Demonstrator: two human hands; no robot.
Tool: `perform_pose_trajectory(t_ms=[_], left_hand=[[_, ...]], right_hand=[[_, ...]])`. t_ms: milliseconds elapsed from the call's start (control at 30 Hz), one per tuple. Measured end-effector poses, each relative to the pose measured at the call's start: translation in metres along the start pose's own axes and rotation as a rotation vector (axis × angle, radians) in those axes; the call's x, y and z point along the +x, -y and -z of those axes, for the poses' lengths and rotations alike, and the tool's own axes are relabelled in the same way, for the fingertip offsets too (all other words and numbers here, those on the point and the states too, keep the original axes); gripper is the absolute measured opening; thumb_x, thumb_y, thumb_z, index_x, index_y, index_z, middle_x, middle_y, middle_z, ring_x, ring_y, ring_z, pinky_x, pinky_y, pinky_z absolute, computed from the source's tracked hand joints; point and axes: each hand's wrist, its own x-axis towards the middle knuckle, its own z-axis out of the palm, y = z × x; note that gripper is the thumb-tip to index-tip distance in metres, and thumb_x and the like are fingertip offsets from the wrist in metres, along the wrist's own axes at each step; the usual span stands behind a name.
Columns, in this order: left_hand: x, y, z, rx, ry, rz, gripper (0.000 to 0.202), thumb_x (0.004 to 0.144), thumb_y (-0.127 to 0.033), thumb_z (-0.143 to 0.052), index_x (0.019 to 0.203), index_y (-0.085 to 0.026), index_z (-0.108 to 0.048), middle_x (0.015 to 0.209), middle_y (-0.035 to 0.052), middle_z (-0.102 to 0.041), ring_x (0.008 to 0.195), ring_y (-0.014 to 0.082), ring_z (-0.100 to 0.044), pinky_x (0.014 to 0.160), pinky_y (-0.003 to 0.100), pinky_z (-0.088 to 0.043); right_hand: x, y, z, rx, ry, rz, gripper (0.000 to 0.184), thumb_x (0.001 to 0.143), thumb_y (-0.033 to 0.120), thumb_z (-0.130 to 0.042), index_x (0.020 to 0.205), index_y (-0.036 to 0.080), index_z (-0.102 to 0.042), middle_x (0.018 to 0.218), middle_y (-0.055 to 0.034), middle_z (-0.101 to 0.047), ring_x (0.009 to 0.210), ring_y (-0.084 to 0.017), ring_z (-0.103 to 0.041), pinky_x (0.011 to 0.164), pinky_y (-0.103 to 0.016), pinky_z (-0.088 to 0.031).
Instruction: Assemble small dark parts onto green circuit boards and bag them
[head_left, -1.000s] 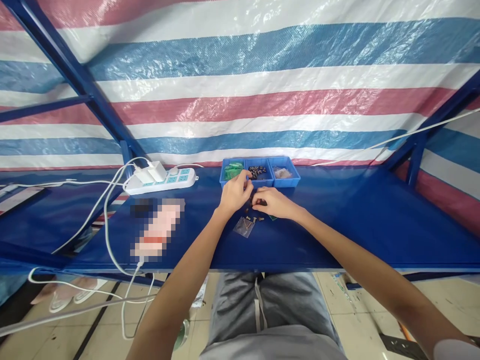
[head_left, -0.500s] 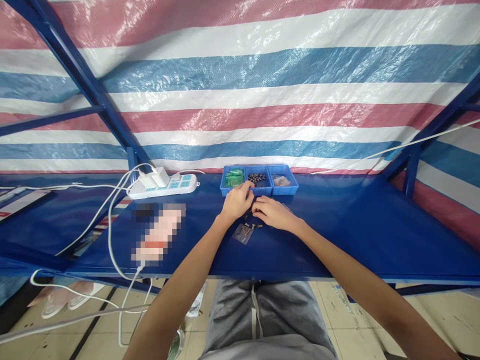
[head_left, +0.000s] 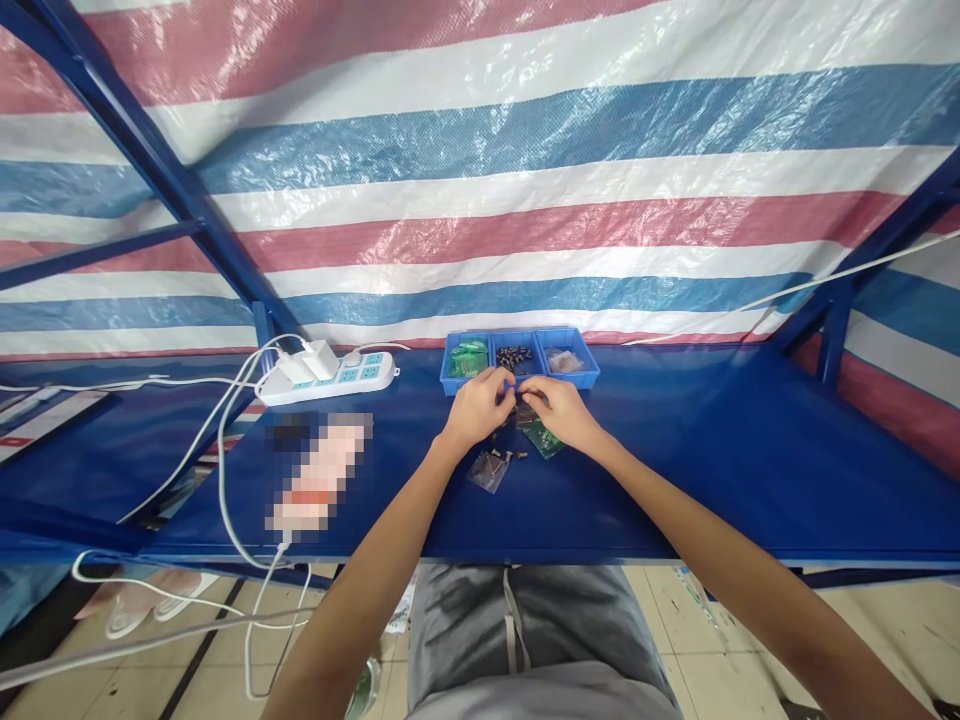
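Observation:
My left hand (head_left: pixel 478 410) is at the front edge of the blue three-part tray (head_left: pixel 517 383), fingers bent into a pinch. Close beside it, my right hand (head_left: pixel 562 408) has thumb and fingertips pressed together. What either pinch holds is too small to make out. Under the right hand lies a green packet (head_left: pixel 543 438), partly covered. Nearer me rests a small clear bag (head_left: pixel 487 472) with long screws inside, and a few loose brass-coloured screws (head_left: pixel 522 455) lie by it. The tray's compartments hold green packets (head_left: pixel 468 358), dark small screws (head_left: pixel 514 358) and clear packets (head_left: pixel 564 361).
A white power strip (head_left: pixel 330 378) with plugs stands at the back left, its white cables (head_left: pixel 223 450) running over the table edge. A blurred-out pinkish object (head_left: pixel 324 475) lies on the blue tabletop (head_left: pixel 675 450). Blue frame posts (head_left: pixel 832 320) and a striped sheet enclose the back.
My right hand has lifted slightly and its fingertips have drawn together near the left hand's. The green packet beneath it has come into sight. The left hand has barely moved.

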Motion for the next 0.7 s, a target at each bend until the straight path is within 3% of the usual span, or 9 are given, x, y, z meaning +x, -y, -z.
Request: perform_pose_trajectory(t_ms=[267, 700], left_hand=[[-0.0034, -0.0069, -0.0048, 0.022, 0.066, -0.021, 0.015, 0.089, -0.035, -0.062, 0.096, -0.022, -0.063, 0.086, 0.0011, -0.058, 0.070, 0.0144, -0.055, 0.064, 0.026, -0.042], [-0.0032, -0.0041, -0.0076, -0.019, 0.050, -0.025, 0.017, 0.096, -0.036, -0.058, 0.091, -0.021, -0.064, 0.087, 0.0016, -0.059, 0.071, 0.0146, -0.056, 0.067, 0.027, -0.041]], right_hand=[[-0.0038, -0.0070, -0.0071, 0.122, -0.124, -0.149, 0.016, 0.089, 0.022, -0.055, 0.086, 0.020, -0.071, 0.083, -0.0020, -0.073, 0.078, -0.019, -0.066, 0.071, -0.029, -0.048], [-0.0039, -0.0112, -0.0085, 0.301, -0.089, -0.203, 0.020, 0.090, 0.023, -0.052, 0.091, 0.019, -0.071, 0.089, -0.0038, -0.075, 0.084, -0.021, -0.073, 0.077, -0.033, -0.056]])
